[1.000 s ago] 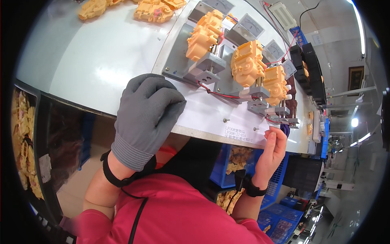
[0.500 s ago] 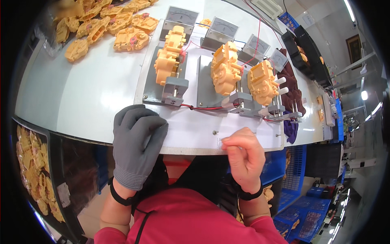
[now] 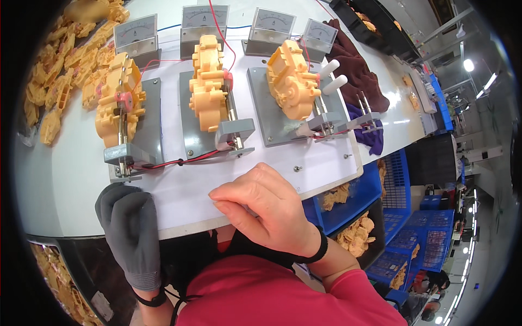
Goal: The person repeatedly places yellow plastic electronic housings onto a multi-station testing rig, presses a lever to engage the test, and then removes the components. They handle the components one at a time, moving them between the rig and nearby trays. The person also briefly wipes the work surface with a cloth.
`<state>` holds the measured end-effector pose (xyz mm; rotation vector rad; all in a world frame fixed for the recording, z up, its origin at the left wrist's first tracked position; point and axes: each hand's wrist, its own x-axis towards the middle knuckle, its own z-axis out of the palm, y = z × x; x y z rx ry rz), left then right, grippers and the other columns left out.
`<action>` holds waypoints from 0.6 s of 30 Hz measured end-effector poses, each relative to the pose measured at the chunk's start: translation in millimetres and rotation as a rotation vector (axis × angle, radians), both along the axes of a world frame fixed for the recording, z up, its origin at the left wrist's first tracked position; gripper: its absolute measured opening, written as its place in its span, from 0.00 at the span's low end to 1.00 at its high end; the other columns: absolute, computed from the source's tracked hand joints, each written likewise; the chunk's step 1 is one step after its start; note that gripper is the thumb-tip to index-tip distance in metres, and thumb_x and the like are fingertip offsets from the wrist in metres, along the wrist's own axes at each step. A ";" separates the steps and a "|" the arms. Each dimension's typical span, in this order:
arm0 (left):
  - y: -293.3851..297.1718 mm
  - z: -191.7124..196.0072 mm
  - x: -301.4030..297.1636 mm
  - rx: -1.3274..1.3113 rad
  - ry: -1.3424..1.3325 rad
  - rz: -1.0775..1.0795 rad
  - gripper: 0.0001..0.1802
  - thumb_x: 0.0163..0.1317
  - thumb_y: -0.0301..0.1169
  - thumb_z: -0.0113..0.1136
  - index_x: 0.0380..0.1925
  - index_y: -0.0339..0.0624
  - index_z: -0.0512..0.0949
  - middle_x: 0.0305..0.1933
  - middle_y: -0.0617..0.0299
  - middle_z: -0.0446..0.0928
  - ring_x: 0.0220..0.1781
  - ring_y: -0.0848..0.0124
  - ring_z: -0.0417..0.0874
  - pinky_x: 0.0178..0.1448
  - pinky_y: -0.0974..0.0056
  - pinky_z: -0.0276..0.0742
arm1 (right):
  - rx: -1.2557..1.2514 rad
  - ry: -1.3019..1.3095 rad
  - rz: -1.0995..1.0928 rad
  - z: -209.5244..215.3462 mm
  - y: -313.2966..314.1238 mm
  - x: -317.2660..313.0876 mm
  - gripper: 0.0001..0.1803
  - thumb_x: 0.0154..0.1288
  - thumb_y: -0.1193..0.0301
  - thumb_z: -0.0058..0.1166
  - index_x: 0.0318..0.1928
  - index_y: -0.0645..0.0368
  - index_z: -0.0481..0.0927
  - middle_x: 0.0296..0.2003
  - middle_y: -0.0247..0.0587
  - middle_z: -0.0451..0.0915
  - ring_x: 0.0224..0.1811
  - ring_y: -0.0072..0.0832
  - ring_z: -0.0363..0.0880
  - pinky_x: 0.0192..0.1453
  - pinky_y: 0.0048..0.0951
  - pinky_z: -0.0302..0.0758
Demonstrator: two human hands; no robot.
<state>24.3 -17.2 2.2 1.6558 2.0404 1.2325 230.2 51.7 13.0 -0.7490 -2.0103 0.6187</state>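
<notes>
My left hand (image 3: 129, 233), in a grey glove, is at the table's front edge, just below the leftmost test fixture (image 3: 154, 122). Its fingers are curled and I see nothing in them. My bare right hand (image 3: 266, 209) hovers over the white sheet, fingers folded and thumb close to the index finger, with nothing visible between the tips. Yellow plastic gearbox housings stand upright on three grey fixtures: a left one (image 3: 111, 122), a middle one (image 3: 208, 81) and a right one (image 3: 293, 81). Neither hand touches them.
Analog meters (image 3: 205, 24) stand behind the fixtures, joined by red and blue wires. Loose yellow housings (image 3: 65, 70) are heaped at far left. A brown cloth (image 3: 353, 70) lies at right, beside two white pegs (image 3: 331, 77). Blue bins (image 3: 348, 204) stand below the table's right side.
The view has shifted, so the fixtures appear farther left and larger. My right hand has moved left along the fixtures, now before the middle one. The left hand stays near the leftmost fixture.
</notes>
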 end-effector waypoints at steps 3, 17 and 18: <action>1.1 -1.1 -1.5 0.006 0.021 -0.015 0.08 0.53 0.20 0.63 0.35 0.36 0.77 0.43 0.55 0.74 0.54 0.56 0.72 0.60 0.56 0.66 | 0.003 -0.012 -0.004 -0.2 0.3 0.6 0.10 0.55 0.80 0.64 0.38 0.59 0.79 0.29 0.36 0.76 0.29 0.34 0.73 0.34 0.31 0.70; 3.0 1.0 -3.8 0.073 0.069 -0.056 0.09 0.52 0.24 0.68 0.34 0.44 0.81 0.42 0.59 0.77 0.54 0.57 0.73 0.58 0.56 0.70 | -0.286 0.142 -0.091 4.4 -13.9 4.9 0.06 0.64 0.77 0.61 0.41 0.61 0.81 0.28 0.34 0.81 0.22 0.21 0.72 0.28 0.22 0.69; 2.8 0.5 -4.1 0.081 0.067 -0.055 0.09 0.53 0.24 0.68 0.34 0.44 0.81 0.42 0.59 0.77 0.54 0.57 0.73 0.58 0.56 0.70 | -0.348 0.185 -0.104 4.0 -15.6 4.9 0.05 0.65 0.77 0.60 0.42 0.61 0.81 0.28 0.33 0.80 0.22 0.18 0.71 0.27 0.20 0.68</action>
